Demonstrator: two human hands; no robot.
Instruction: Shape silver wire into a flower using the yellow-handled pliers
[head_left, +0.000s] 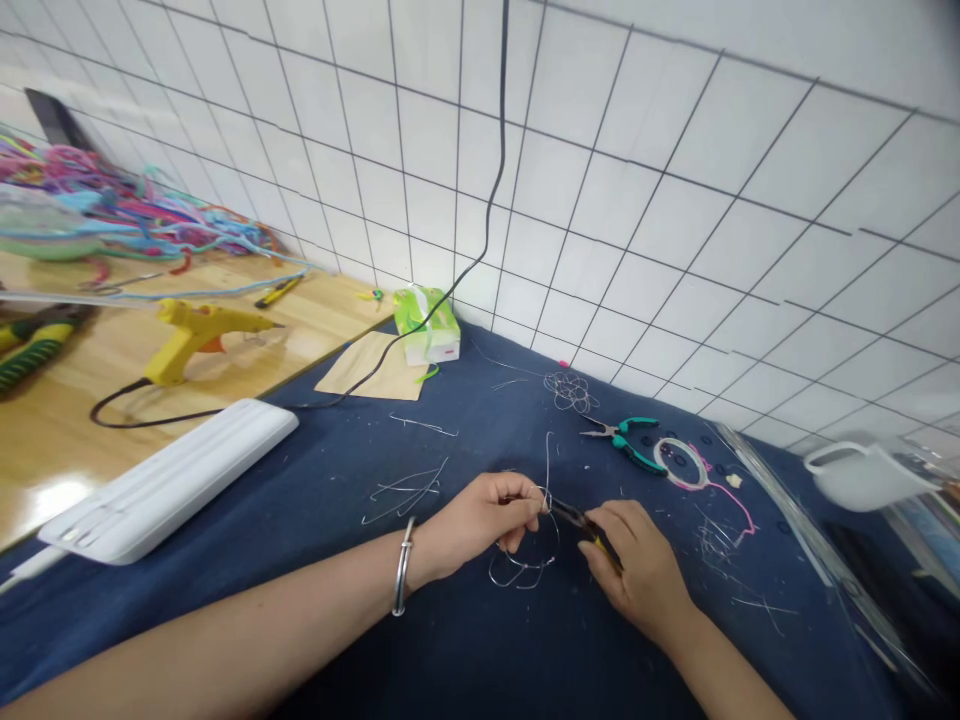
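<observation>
1. Here, a looped wire form [551,562], thin and silvery, sits between two bare hands above a table draped in blue cloth [480,660], well out from the far edge along the tiled wall.

2. The left hand [499,512] pinches the wire between thumb and fingers; one strand rises above the grip, and more loops hang below it.

3. The right hand [637,560] is closed around yellow-and-black pliers [577,517], their nose at the left fingertips; whether the jaws bite on the wire cannot be told.

4. The form looks very light, stiff enough for a strand to stand unsupported, yet springy and likely to bend out of shape if pressed across its loops. Smooth metal may slip or turn in the fingers, and the ends could prick. The best hold appears to be where strands meet, with the pliers gripping close beside.

5. Cut wires [405,488] lie left of the hands; a tangled wire coil [570,391] rests near the table's far edge, with teal-handled needle-nose pliers [617,437] just to its right.

6. Beyond the cloth's left edge, a yellow glue gun [187,335] rests on a wooden tabletop [247,365].
</observation>
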